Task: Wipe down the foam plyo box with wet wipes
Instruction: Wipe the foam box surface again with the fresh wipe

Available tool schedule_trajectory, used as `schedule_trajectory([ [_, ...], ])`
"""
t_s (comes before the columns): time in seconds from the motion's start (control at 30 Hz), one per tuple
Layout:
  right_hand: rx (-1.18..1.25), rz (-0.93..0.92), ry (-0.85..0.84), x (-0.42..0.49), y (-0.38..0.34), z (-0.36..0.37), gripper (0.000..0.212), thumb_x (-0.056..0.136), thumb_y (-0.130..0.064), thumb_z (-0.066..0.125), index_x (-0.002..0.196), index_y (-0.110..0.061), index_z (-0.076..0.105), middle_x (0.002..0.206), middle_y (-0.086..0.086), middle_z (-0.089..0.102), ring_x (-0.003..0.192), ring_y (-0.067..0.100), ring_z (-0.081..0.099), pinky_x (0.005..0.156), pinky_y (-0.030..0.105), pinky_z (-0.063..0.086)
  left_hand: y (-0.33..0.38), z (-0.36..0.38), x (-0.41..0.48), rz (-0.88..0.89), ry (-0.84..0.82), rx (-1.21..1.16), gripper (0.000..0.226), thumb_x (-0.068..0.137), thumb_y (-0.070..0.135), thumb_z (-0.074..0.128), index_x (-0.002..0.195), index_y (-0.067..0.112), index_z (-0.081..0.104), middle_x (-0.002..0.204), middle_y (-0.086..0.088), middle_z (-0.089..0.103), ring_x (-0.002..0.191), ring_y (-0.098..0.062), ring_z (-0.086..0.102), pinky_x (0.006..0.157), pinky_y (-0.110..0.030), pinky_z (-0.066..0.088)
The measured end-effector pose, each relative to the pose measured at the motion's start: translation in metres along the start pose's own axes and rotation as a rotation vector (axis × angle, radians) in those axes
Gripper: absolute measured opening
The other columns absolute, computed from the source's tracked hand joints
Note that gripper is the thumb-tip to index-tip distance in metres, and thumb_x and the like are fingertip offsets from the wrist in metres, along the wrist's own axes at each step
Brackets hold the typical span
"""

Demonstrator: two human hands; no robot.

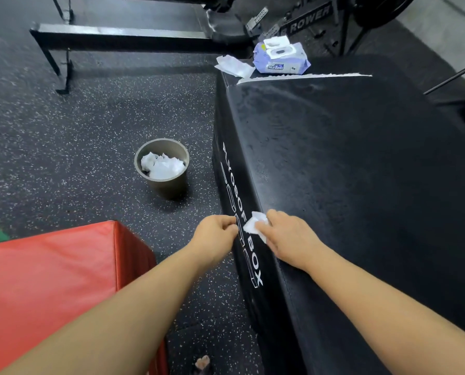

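1. The black rubber floor (pixel 77 131), flecked with pale specks, fills the left half of the view.
2. The black foam plyo box (pixel 361 185) stands on that floor at the right. Its broad top faces up, and white lettering ending in "BOX" runs along its left side.
3. A red padded vinyl block (pixel 50 280) sits at the lower left, apart from the plyo box, with a strip of floor between them.
4. A black metal frame with a flat bar (pixel 117 32) stands on the floor at the far left.
5. A round grey bin (pixel 169 182) stands on the floor just beside the plyo box's left side. Crumpled white wipes (pixel 162 165) lie inside it.
6. A lavender soft pack of wet wipes (pixel 281 60) rests on the far end of the plyo box, its white lid flipped open.
7. The right hand (pixel 288 236) lies at the box's near left top edge, with its fingers curled over a wipe and pressing it to the surface.
8. The left hand (pixel 218 234) hovers beside the box's lettered side. Its fingers are curled in and nothing shows in them.
9. A loose flat white sheet (pixel 234 66) lies just left of the pack, touching the box's far corner.
10. The small bunched white wet wipe (pixel 254 224) sticks out from under the right fingers, on the box's edge, just apart from the left fingertips.
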State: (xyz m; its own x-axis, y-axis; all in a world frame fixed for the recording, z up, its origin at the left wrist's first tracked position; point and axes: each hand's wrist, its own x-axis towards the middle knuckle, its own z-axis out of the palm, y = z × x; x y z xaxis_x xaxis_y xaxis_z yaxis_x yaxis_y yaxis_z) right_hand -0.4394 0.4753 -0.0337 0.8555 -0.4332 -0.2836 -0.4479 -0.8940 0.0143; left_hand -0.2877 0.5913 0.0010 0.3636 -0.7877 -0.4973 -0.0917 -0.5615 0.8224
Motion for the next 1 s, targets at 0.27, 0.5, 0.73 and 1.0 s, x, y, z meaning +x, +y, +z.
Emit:
schedule_trajectory([
  [0.27, -0.001, 0.116, -0.059, 0.018, 0.000, -0.002, 0.031, 0.096, -0.012, 0.044, 0.126, -0.017, 0.048, 0.096, 0.001, 0.035, 0.081, 0.021, 0.039, 0.062, 0.033, 0.028, 0.013, -0.015, 0.014, -0.041, -0.011, -0.004, 0.032, 0.098, 0.017, 0.048, 0.128, 0.020, 0.061, 0.103, -0.007, 0.070, 0.067, -0.008, 0.061, 0.059, -0.023, 0.046],
  [0.5, -0.012, 0.191, -0.047, 0.080, 0.015, -0.016, 0.021, 0.094, -0.007, 0.046, 0.113, -0.014, 0.051, 0.089, 0.000, 0.029, 0.074, 0.020, 0.034, 0.060, 0.032, 0.026, 0.020, -0.022, 0.049, -0.009, -0.025, 0.023, 0.039, 0.099, 0.011, 0.043, 0.065, 0.030, 0.049, 0.082, 0.002, 0.052, 0.064, -0.013, 0.045, 0.055, -0.022, 0.037],
  [0.73, 0.023, 0.175, -0.003, 0.155, 0.042, -0.031, 0.018, 0.094, -0.007, 0.047, 0.110, -0.012, 0.052, 0.089, 0.000, 0.030, 0.073, 0.021, 0.037, 0.059, 0.033, 0.029, 0.042, -0.042, 0.109, -0.004, 0.010, 0.002, 0.039, 0.099, 0.009, 0.042, 0.068, 0.033, 0.049, 0.078, -0.003, 0.059, 0.041, -0.003, 0.038, 0.045, -0.017, 0.036],
  [1.0, 0.057, 0.132, 0.053, 0.241, 0.076, -0.059, 0.023, 0.095, -0.007, 0.047, 0.116, -0.011, 0.054, 0.096, 0.006, 0.039, 0.091, 0.026, 0.054, 0.063, 0.033, 0.030, 0.077, -0.057, 0.194, 0.030, 0.050, 0.029, 0.034, 0.097, 0.006, 0.040, 0.075, 0.030, 0.048, 0.082, 0.000, 0.051, 0.067, -0.013, 0.045, 0.060, -0.023, 0.038],
])
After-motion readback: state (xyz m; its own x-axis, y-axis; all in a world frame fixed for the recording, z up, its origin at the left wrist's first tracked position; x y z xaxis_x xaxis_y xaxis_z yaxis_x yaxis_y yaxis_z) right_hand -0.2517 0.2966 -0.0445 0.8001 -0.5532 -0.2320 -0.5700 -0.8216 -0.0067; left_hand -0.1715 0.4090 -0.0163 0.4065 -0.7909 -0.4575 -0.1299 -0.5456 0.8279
